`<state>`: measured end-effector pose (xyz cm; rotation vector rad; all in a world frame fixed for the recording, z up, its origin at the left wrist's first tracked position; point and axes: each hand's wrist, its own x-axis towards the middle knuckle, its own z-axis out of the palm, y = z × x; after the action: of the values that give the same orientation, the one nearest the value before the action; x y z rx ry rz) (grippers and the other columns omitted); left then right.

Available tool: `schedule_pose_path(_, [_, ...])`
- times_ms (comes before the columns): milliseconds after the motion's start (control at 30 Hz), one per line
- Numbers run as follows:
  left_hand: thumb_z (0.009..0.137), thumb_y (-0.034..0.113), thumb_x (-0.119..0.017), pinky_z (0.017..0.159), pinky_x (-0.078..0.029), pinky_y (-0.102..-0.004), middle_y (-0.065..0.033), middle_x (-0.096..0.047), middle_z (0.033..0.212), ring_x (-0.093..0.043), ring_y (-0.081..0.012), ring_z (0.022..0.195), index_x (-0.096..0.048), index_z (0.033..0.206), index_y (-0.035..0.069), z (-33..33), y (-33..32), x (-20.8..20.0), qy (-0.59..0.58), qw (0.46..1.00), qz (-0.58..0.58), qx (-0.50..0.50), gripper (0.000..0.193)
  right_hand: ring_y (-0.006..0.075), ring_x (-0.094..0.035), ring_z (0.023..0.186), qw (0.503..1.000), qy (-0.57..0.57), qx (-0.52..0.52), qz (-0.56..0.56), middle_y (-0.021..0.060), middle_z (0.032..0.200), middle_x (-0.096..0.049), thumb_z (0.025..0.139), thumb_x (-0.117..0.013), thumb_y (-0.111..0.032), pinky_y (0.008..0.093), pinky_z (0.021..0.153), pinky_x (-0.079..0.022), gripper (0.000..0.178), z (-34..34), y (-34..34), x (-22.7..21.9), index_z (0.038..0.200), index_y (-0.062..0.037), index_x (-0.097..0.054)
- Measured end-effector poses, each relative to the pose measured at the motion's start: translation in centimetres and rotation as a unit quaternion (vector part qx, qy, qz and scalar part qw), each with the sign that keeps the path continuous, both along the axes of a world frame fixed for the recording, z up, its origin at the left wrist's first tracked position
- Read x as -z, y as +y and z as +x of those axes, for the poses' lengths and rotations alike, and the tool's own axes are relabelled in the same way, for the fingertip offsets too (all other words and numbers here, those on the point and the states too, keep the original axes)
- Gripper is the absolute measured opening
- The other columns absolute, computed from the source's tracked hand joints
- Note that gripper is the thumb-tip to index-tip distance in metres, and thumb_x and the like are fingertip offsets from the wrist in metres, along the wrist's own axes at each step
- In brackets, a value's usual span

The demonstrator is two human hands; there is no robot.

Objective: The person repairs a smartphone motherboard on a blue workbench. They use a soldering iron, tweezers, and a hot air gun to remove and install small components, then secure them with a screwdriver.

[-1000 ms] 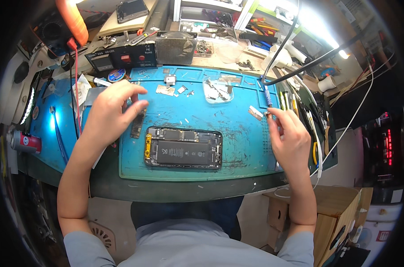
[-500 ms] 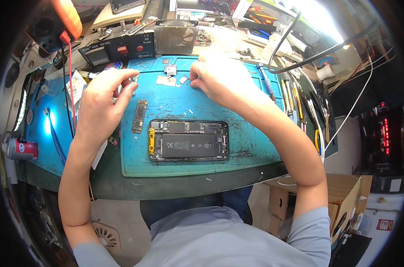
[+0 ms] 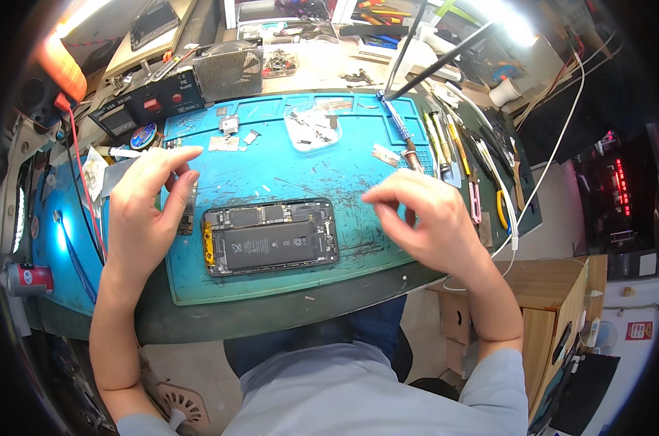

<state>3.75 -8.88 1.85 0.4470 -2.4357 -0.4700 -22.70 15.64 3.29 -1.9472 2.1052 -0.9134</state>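
Note:
An opened phone (image 3: 270, 236) lies face up on the blue work mat (image 3: 235, 287), with its black battery and inner boards showing and a yellow strip at its left end. My left hand (image 3: 144, 200) hovers left of it, thumb and forefinger apart, nothing visible between them. It partly hides a narrow circuit board (image 3: 189, 211). Right of the phone, my right hand (image 3: 424, 214) is raised with thumb and forefinger nearly together; whatever they may pinch is too small to make out. Beyond the phone stands a clear plastic container (image 3: 312, 129) holding small parts.
Small metal parts (image 3: 229, 125) lie at the mat's far left. A blue-handled pen-like tool (image 3: 395, 116) rests at far right, beside several hand tools (image 3: 456, 145). A black instrument box (image 3: 151, 102) with red switches stands behind the mat. A lit blue lamp (image 3: 59, 218) glows at left.
My right hand has come back from the far side of the mat to the phone's right, uncovering the clear container. My left hand has dropped lower, over the narrow board. The whole view has shifted.

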Motion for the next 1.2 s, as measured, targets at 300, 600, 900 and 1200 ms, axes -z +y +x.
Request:
schedule_pose_path(300, [0.090, -0.003, -0.077, 0.066, -0.056, -0.0317, -0.0090, -0.073, 0.095, -0.069, -0.0192, 0.078, -0.073, 0.125, 0.005, -2.0, 6.6, -1.8, -0.058, 0.969, 0.187, 0.151, 0.036, 0.0260, -0.075, 0.084, 0.987, -0.160, -0.003, -0.027, 0.0108, 0.096, -0.075, 0.092, -0.078, -0.003, 0.0340, 0.072, -0.060, 0.015, 2.5, 2.2, 1.2, 0.107, -0.0029, -0.075])
schedule_pose_path(600, [0.094, -0.004, -0.076, 0.078, -0.062, -0.0288, -0.0095, -0.079, 0.098, -0.076, -0.0138, 0.090, -0.069, 0.127, 0.000, -5.2, 8.7, -0.5, -0.007, 0.906, 0.385, 0.176, 0.034, 0.0216, -0.075, 0.084, 0.955, -0.285, -0.021, -0.077, 0.0099, 0.102, -0.078, 0.094, -0.076, -0.002, 0.0327, 0.070, -0.060, 0.014, 4.2, -0.6, 1.2, 0.109, -0.0037, -0.077])
schedule_pose_path(900, [0.103, 0.002, -0.069, 0.072, -0.060, -0.0254, -0.0065, -0.078, 0.094, -0.074, -0.0101, 0.085, -0.072, 0.118, -0.003, -5.3, 7.9, -0.6, 0.017, 0.888, 0.450, 0.090, 0.016, 0.0176, -0.075, 0.083, 0.953, -0.296, 0.024, -0.053, 0.0097, 0.097, -0.077, 0.094, -0.075, -0.003, 0.0298, 0.068, -0.058, 0.015, 2.9, -0.8, 1.5, 0.109, -0.0025, -0.077])
schedule_pose_path(1200, [0.099, -0.002, -0.073, 0.091, -0.061, -0.0284, -0.0077, -0.075, 0.108, -0.074, -0.0125, 0.098, -0.068, 0.126, -0.004, -6.2, 7.6, -0.4, -0.005, 0.873, 0.459, 0.166, 0.028, 0.0197, -0.075, 0.083, 0.955, -0.280, -0.015, -0.101, 0.0101, 0.097, -0.077, 0.094, -0.076, -0.003, 0.0302, 0.067, -0.058, 0.012, 3.1, -2.1, 2.0, 0.105, -0.0034, -0.077])
